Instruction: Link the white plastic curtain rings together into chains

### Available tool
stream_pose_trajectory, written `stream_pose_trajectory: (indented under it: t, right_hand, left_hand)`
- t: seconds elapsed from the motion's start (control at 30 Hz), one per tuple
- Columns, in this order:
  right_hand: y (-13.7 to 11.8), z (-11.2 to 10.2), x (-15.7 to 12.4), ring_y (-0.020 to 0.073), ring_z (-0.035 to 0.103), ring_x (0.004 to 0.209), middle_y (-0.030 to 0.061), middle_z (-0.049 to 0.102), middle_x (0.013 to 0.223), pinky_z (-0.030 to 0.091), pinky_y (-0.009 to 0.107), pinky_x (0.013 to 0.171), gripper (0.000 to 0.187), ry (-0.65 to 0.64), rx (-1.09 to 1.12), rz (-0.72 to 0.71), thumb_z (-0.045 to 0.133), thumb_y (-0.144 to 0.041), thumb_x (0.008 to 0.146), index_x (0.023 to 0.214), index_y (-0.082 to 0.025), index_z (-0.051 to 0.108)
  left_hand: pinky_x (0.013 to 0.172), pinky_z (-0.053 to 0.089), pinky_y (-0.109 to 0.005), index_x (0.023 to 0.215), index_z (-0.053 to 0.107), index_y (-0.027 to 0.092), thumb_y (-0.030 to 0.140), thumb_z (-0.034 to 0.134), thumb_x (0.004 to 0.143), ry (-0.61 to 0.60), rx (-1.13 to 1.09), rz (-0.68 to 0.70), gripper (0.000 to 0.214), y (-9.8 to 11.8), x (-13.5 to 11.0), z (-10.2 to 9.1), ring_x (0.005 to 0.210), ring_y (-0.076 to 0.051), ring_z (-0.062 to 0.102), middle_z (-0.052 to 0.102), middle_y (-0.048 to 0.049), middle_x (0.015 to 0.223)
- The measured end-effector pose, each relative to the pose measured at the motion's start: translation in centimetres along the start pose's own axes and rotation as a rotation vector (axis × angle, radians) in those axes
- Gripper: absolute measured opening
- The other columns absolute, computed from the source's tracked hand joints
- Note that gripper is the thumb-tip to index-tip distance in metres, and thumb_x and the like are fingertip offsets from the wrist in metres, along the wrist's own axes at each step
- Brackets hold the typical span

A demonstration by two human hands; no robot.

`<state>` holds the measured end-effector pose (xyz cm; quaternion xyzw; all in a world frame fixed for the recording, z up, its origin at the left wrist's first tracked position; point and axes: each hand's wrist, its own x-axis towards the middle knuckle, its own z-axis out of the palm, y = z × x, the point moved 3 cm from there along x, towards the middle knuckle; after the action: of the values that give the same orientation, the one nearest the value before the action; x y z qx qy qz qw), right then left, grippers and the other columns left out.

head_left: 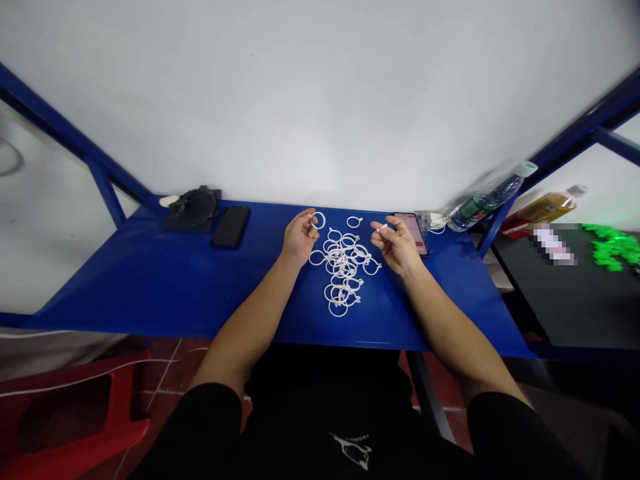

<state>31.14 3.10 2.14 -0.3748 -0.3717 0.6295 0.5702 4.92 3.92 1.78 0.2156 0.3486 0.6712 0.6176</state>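
My left hand (pixel 301 238) pinches a white plastic ring (pixel 321 220) above the blue table (pixel 165 287). Across from it, my right hand (pixel 397 245) has its thumb and fingers closed on a small white piece (pixel 383 229), whose kind is too small to tell. Between my forearms lies a loose pile of white rings (pixel 343 260), each with a small clip-like tab on its rim. One single ring (pixel 355 222) rests apart from the pile, farther back between the two hands.
A black phone (pixel 231 227) and a crumpled black bag (pixel 193 209) lie at the back left. Behind my right hand are a lit phone (pixel 416 233), a white cable (pixel 438 222) and a water bottle (pixel 493 197). Green pieces (pixel 616 247) sit on a dark surface at right.
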Motion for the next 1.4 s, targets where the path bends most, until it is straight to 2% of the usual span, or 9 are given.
stream_pose_trajectory:
  t: [0.17, 0.47, 0.57, 0.7, 0.83, 0.97, 1.13, 1.27, 1.4]
  right_hand:
    - [0.1, -0.2, 0.0, 0.0098, 0.061, 0.047, -0.0054, 0.079, 0.086, 0.054, 0.021, 0.042, 0.047, -0.01, -0.03, -0.014, 0.092, -0.038, 0.072, 0.092, -0.028, 0.051]
    - [0.1, -1.2, 0.5, 0.0079, 0.049, 0.039, -0.0044, 0.076, 0.079, 0.042, 0.022, 0.037, 0.033, 0.092, -0.04, -0.083, 0.082, -0.038, 0.08, 0.109, -0.028, 0.068]
    - [0.2, -1.1, 0.5, 0.0073, 0.05, 0.041, -0.0005, 0.08, 0.087, 0.042, 0.022, 0.037, 0.032, 0.101, -0.024, -0.049, 0.082, -0.042, 0.08, 0.105, -0.025, 0.071]
    - [0.1, -0.4, 0.3, 0.0058, 0.055, 0.048, 0.0021, 0.081, 0.113, 0.048, 0.022, 0.042, 0.039, 0.039, -0.025, -0.069, 0.087, -0.036, 0.076, 0.111, -0.026, 0.072]
    - [0.1, 0.0, 0.0, 0.0051, 0.053, 0.047, -0.0003, 0.081, 0.102, 0.048, 0.02, 0.043, 0.038, 0.013, -0.005, -0.046, 0.087, -0.03, 0.077, 0.111, -0.026, 0.072]
    - [0.1, 0.0, 0.0, 0.0064, 0.05, 0.044, -0.004, 0.075, 0.08, 0.045, 0.019, 0.042, 0.027, 0.027, 0.035, 0.017, 0.078, -0.03, 0.083, 0.107, -0.025, 0.069]
    - [-0.1, -0.1, 0.1, 0.0079, 0.047, 0.044, -0.0039, 0.072, 0.077, 0.045, 0.022, 0.042, 0.025, 0.039, 0.032, 0.016, 0.071, -0.029, 0.081, 0.105, -0.024, 0.067]
    - [0.0, -0.1, 0.0, 0.0092, 0.046, 0.044, -0.0024, 0.069, 0.072, 0.042, 0.023, 0.041, 0.02, 0.036, 0.023, 0.022, 0.065, -0.025, 0.075, 0.095, -0.022, 0.068]
    - [0.2, -0.1, -0.1, 0.0089, 0.045, 0.043, -0.0012, 0.065, 0.066, 0.039, 0.023, 0.042, 0.016, 0.023, 0.009, 0.002, 0.058, -0.021, 0.067, 0.08, -0.02, 0.067]
  left_hand:
    - [0.05, 0.036, -0.021, 0.084, 0.068, 0.017, 0.016, 0.061, 0.075, -0.001, 0.039, 0.0, 0.012, 0.1, -0.4, 0.3, 0.047, -0.005, 0.041, 0.062, 0.001, 0.069]
    - [0.052, 0.036, -0.02, 0.083, 0.073, 0.013, 0.012, 0.053, 0.067, -0.002, 0.104, 0.069, 0.026, -0.4, -0.2, 0.4, 0.048, -0.005, 0.042, 0.06, 0.0001, 0.067]
    - [0.052, 0.037, -0.021, 0.088, 0.076, 0.014, 0.009, 0.054, 0.066, -0.002, 0.128, 0.086, 0.031, -0.6, -0.1, 0.2, 0.048, -0.004, 0.041, 0.059, 0.0011, 0.068]
    - [0.054, 0.04, -0.022, 0.097, 0.078, 0.019, 0.004, 0.055, 0.067, -0.025, 0.202, 0.151, 0.042, -0.8, 0.4, -0.2, 0.052, -0.005, 0.044, 0.063, 0.0007, 0.074]
    - [0.058, 0.045, -0.025, 0.11, 0.077, 0.023, 0.005, 0.061, 0.073, -0.095, 0.408, 0.27, 0.043, -1.2, 0.3, -0.2, 0.059, -0.009, 0.054, 0.075, -0.0032, 0.089]
    - [0.059, 0.046, -0.026, 0.112, 0.075, 0.018, 0.016, 0.067, 0.08, -0.276, 0.674, 0.314, 0.033, -2.2, -0.8, 0.3, 0.061, -0.012, 0.06, 0.077, -0.0045, 0.083]
    - [0.066, 0.05, -0.028, 0.115, 0.076, 0.018, 0.023, 0.067, 0.089, -0.469, 0.956, 0.411, 0.029, -2.7, -2.3, 0.6, 0.067, -0.014, 0.066, 0.076, -0.0035, 0.08]
    - [0.065, 0.048, -0.029, 0.117, 0.078, 0.021, 0.027, 0.062, 0.096, -0.5, 1.178, 0.475, 0.027, -2.7, -2.5, 0.5, 0.058, -0.014, 0.063, 0.073, -0.0005, 0.068]
    - [0.078, 0.052, -0.033, 0.104, 0.081, 0.022, 0.03, 0.059, 0.1, -0.431, 1.307, 0.625, 0.024, -2.3, -1.9, 0.5, 0.079, -0.019, 0.07, 0.077, -0.0054, 0.085]
